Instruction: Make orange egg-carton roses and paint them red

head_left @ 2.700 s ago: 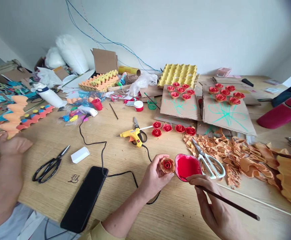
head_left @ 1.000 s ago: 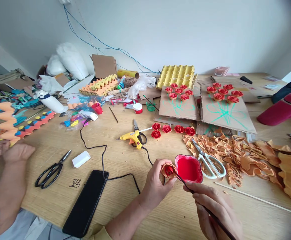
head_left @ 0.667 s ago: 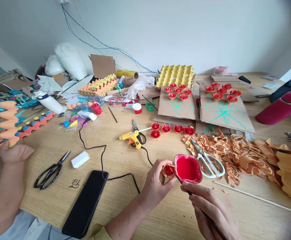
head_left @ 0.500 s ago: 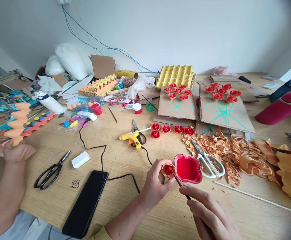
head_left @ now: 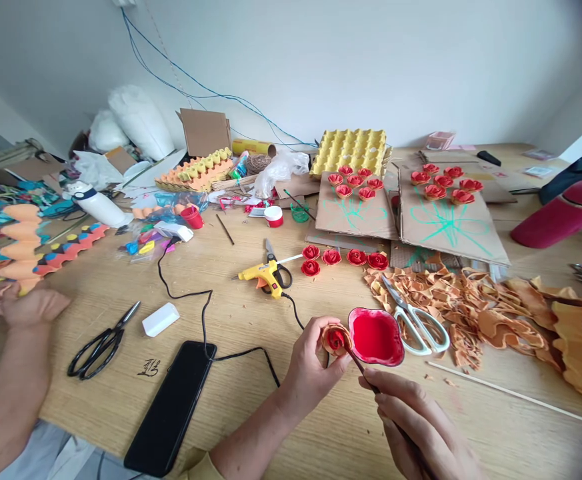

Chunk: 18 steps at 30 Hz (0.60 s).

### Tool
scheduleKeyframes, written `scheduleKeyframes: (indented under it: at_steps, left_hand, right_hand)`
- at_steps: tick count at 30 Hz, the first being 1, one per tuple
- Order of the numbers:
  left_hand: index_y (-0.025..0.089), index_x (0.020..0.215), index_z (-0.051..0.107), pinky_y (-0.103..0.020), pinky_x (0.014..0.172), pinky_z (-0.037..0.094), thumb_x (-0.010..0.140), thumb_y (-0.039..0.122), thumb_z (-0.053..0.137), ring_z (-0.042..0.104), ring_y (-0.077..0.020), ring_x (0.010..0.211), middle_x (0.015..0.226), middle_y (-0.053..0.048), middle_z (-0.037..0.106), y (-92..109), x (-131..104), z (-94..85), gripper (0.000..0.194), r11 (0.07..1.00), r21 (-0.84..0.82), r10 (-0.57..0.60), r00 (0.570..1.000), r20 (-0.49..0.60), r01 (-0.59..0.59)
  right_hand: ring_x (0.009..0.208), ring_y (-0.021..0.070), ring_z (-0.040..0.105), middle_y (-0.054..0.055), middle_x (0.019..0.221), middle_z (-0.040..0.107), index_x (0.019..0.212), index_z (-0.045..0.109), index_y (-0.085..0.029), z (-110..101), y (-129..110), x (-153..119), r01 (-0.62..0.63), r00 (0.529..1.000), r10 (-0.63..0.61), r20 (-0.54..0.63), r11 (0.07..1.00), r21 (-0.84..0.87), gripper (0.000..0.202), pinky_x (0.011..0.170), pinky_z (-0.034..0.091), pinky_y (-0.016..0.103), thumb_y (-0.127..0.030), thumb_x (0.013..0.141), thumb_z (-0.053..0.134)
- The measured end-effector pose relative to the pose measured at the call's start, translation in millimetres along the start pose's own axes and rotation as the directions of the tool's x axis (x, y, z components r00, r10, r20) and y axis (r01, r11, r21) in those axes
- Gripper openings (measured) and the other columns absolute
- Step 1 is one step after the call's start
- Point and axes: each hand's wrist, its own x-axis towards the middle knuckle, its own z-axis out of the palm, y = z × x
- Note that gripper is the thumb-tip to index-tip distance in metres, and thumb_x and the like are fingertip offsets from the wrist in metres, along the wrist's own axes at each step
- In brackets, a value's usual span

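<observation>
An orange carton flower (head_left: 336,340) with a red-painted centre is pinched between the thumb and fingers of my left hand (head_left: 311,365). My right hand (head_left: 415,417) grips a thin dark brush (head_left: 359,365), whose tip touches the flower's inner petals. Just right of the flower is a scalloped dish (head_left: 377,337) of red paint. Several red roses (head_left: 331,257) lie in a cluster behind the dish. Beside them a yellow glue gun (head_left: 263,275) rests over dark-handled scissors. White-handled scissors (head_left: 421,327) lie against the dish's right side.
Orange carton scraps (head_left: 451,300) spread at the right, near a red bottle (head_left: 561,217). Cardboard sheets (head_left: 451,227) with more roses stand behind. A black phone (head_left: 173,407), black scissors (head_left: 103,343) and a cable lie left. Another person's hands (head_left: 25,303) hold a carton strip.
More red shows on the flower's centre, and it has turned slightly in my left hand. My right hand with the brush has shifted a little. The other person's carton strip has moved left.
</observation>
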Motion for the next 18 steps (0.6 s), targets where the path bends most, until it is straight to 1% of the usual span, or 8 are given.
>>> scheduleKeyframes:
  at_steps: [4, 7, 9, 12, 15, 18]
  left_hand:
    - [0.022, 0.12, 0.063, -0.03, 0.092, 0.058, 0.08, 0.012, 0.074, 0.071, -0.0198, 0.102, 0.113, -0.005, 0.072, 1, 0, 1.0, 0.042, 1.0, -0.005, 0.008, 1.0, 0.021, -0.008]
    - [0.022, 0.121, 0.064, -0.029, 0.091, 0.058, 0.079, 0.009, 0.072, 0.071, -0.0194, 0.102, 0.114, -0.005, 0.071, 2, 0, 0.8, 0.045, 1.0, -0.011, 0.024, 0.999, 0.033, -0.024]
    - [0.021, 0.121, 0.064, -0.029, 0.091, 0.058, 0.078, 0.009, 0.071, 0.07, -0.0193, 0.102, 0.114, -0.005, 0.071, 3, 0, 0.3, 0.045, 0.999, -0.019, 0.027, 0.999, 0.035, -0.026]
    - [0.02, 0.121, 0.064, -0.029, 0.092, 0.059, 0.079, 0.009, 0.072, 0.071, -0.0195, 0.102, 0.114, -0.006, 0.071, 3, 0, -0.2, 0.045, 0.999, -0.033, 0.011, 0.999, 0.037, -0.01]
    - [0.02, 0.121, 0.064, -0.03, 0.093, 0.059, 0.078, 0.009, 0.072, 0.071, -0.02, 0.104, 0.115, -0.006, 0.071, 2, 0, 0.1, 0.046, 0.999, -0.051, -0.003, 1.0, 0.031, 0.005]
    - [0.02, 0.121, 0.064, -0.03, 0.093, 0.059, 0.078, 0.009, 0.073, 0.071, -0.0196, 0.104, 0.114, -0.005, 0.072, 2, 0, 0.1, 0.045, 0.998, -0.067, -0.011, 0.999, 0.03, 0.013]
  right_hand:
    - [0.112, 0.0197, 0.08, 0.021, 0.124, 0.079, 0.125, 0.064, -0.016, 5, 6, -4, 0.012, 1.0, -0.012, 0.004, 1.0, -0.001, 0.031, 0.089, 0.066, 0.024, -0.002, 0.1, 0.053]
    - [0.113, 0.0193, 0.079, 0.02, 0.122, 0.08, 0.125, 0.064, -0.016, 6, 5, -6, 0.029, 1.0, -0.029, 0.006, 0.999, -0.024, 0.032, 0.088, 0.066, 0.024, 0.0, 0.1, 0.052]
    - [0.112, 0.0211, 0.08, 0.021, 0.119, 0.081, 0.123, 0.064, -0.015, 6, 2, -7, 0.038, 0.999, -0.037, 0.004, 0.997, -0.06, 0.03, 0.087, 0.066, 0.027, 0.0, 0.1, 0.051]
    - [0.113, 0.0249, 0.08, 0.021, 0.12, 0.081, 0.125, 0.065, -0.015, 3, 1, -9, 0.099, 0.994, -0.094, 0.054, 0.989, -0.111, 0.03, 0.087, 0.068, 0.031, -0.004, 0.101, 0.051]
    - [0.116, 0.0261, 0.08, 0.022, 0.123, 0.081, 0.125, 0.066, -0.015, -1, 1, -11, 0.189, 0.98, -0.176, 0.097, 0.971, -0.146, 0.029, 0.087, 0.068, 0.03, -0.007, 0.101, 0.053]
    - [0.116, 0.0258, 0.079, 0.02, 0.123, 0.081, 0.121, 0.067, -0.016, -4, -1, -12, 0.208, 0.976, -0.194, 0.102, 0.965, -0.16, 0.022, 0.091, 0.067, 0.03, -0.011, 0.103, 0.055]
